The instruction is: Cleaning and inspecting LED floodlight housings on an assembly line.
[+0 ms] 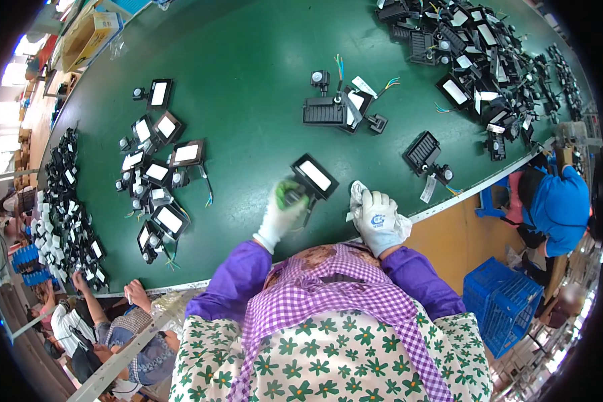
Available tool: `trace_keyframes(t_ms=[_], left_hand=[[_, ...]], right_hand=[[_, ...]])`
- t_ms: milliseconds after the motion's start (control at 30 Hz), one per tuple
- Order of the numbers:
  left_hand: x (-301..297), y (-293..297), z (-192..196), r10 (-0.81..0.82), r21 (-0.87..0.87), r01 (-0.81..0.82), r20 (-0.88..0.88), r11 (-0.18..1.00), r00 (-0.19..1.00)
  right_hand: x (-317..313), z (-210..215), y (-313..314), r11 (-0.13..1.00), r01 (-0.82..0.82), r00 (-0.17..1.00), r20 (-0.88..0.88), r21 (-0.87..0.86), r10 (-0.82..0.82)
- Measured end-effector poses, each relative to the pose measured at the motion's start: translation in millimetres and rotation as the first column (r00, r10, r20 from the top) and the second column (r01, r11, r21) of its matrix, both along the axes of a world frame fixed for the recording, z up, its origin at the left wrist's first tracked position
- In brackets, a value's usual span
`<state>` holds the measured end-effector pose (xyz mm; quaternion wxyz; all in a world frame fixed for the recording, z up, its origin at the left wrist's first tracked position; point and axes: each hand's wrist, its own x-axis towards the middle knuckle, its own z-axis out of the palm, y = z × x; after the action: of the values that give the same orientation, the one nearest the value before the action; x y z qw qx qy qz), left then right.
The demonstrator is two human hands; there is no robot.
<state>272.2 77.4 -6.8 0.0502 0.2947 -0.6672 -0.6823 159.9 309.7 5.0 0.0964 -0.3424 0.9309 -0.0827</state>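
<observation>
In a white glove with green fingertips, my left hand (284,209) closes on the sensor end of a small black LED floodlight (315,175); the fingers are slightly blurred. The lamp's pale rectangular panel faces up. My right hand (379,221), in a white glove, is closed over a crumpled white cloth (359,192) by the table edge. Beyond my hands lie a few floodlights (324,112) with coloured wires and round sensors. Another floodlight (422,151) rests face down to the right, its tag (428,189) beside it.
A loose group of floodlights (170,219) lies to the left on the green table (248,80). A big heap (476,60) covers the far right. More black and white parts (67,221) line the far left. Co-workers sit on both sides. Blue crates (499,301) stand at lower right.
</observation>
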Motion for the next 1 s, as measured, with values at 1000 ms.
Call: trace_keyframes(t_ms=[1000], left_hand=[[9,-39,30,-0.507,0.493,0.433,0.02,0.755,0.861]], right_hand=[[-12,22,30,0.896,0.312,0.933,0.28,-0.316,-0.226]])
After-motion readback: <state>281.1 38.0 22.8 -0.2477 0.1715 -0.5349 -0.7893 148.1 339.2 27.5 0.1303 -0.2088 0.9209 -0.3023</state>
